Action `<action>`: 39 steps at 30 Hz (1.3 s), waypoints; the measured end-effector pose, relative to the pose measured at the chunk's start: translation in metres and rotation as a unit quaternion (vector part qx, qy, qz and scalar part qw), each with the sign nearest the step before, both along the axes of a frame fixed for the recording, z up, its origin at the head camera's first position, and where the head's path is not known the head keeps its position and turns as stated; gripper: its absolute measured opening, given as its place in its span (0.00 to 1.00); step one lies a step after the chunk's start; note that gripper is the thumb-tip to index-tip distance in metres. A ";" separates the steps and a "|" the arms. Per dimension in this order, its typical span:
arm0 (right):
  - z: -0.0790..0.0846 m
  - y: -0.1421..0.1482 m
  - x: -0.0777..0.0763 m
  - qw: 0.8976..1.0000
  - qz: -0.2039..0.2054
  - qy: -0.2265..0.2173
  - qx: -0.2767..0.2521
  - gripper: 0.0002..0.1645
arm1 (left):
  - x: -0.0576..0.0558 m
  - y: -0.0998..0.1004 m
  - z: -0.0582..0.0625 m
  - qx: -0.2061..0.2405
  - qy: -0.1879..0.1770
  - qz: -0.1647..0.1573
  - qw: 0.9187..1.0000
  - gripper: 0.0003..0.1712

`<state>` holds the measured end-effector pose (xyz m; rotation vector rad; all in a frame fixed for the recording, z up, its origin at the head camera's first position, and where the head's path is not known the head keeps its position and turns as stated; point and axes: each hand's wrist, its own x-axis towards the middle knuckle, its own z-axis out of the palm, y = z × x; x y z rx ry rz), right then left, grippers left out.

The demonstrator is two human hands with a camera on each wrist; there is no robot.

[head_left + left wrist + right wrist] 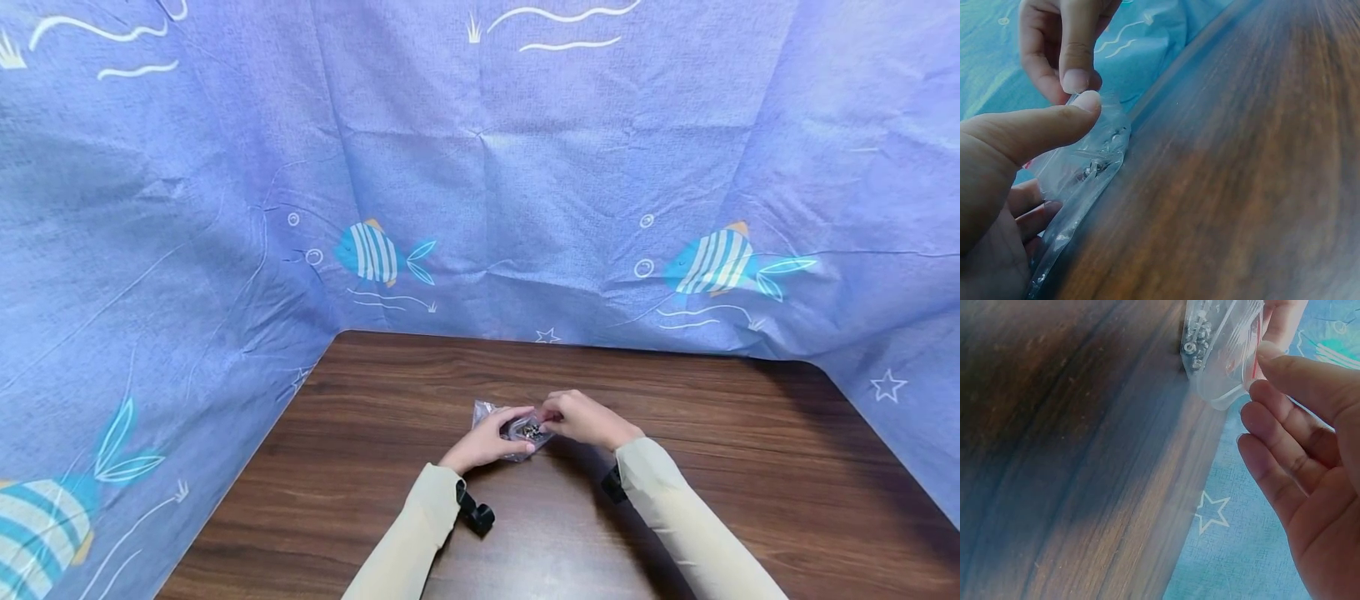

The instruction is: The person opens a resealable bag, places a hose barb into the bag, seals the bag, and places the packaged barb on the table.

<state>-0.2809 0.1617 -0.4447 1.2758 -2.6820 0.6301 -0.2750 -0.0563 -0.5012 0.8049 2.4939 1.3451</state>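
A clear plastic zip bag (483, 409) lies between both hands, low over the wooden table. Small shiny metal parts (1196, 349), some ring-shaped like nuts, are gathered in its lower part. My left hand (487, 440) grips the bag from the left, its thumb on the near side and fingers behind. With thumb and index finger, my right hand (588, 419) pinches the bag's upper edge, where a red line (1257, 347) runs in the right wrist view. The other right fingers are loosely bent beside the bag. In the left wrist view, both thumb tips meet close together at the bag's top (1110, 100).
The dark brown wooden table (420, 367) extends around the hands. Behind it and to the left hangs a blue curtain (555, 183) with fish and stars. Each wrist carries a black camera mount, such as the left mount (476, 512).
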 end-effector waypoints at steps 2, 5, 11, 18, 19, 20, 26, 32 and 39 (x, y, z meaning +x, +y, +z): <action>0.001 0.000 0.001 1.000 -0.005 -0.004 -0.002 0.03 | 0.000 -0.001 0.000 -0.001 -0.005 0.002 1.000 0.36; 0.001 0.001 0.003 1.000 -0.013 -0.014 -0.007 0.03 | 0.000 0.000 0.000 -0.002 -0.010 0.007 1.000 0.34; -0.002 0.003 0.009 0.998 -0.032 -0.046 -0.030 0.04 | -0.001 0.004 0.003 0.010 -0.023 0.018 1.000 0.28; -0.007 0.002 0.018 0.994 -0.075 -0.069 -0.035 0.12 | -0.003 0.010 0.009 0.029 -0.017 0.063 0.997 0.24; -0.007 0.001 0.020 0.993 -0.081 -0.076 -0.032 0.13 | -0.004 0.011 0.010 0.028 -0.011 0.068 0.997 0.23; -0.008 0.000 0.021 0.993 -0.083 -0.082 -0.030 0.14 | -0.004 0.012 0.012 0.027 -0.005 0.069 0.997 0.23; -0.013 -0.006 0.028 0.991 -0.074 -0.106 -0.016 0.18 | -0.007 0.016 0.017 0.018 0.030 0.067 0.997 0.19; -0.017 -0.014 0.033 0.989 -0.082 -0.124 -0.005 0.23 | -0.007 0.019 0.020 0.013 0.025 0.058 0.998 0.18; -0.018 -0.020 0.033 0.987 -0.106 -0.123 0.000 0.27 | -0.008 0.021 0.021 -0.008 0.035 0.055 0.998 0.15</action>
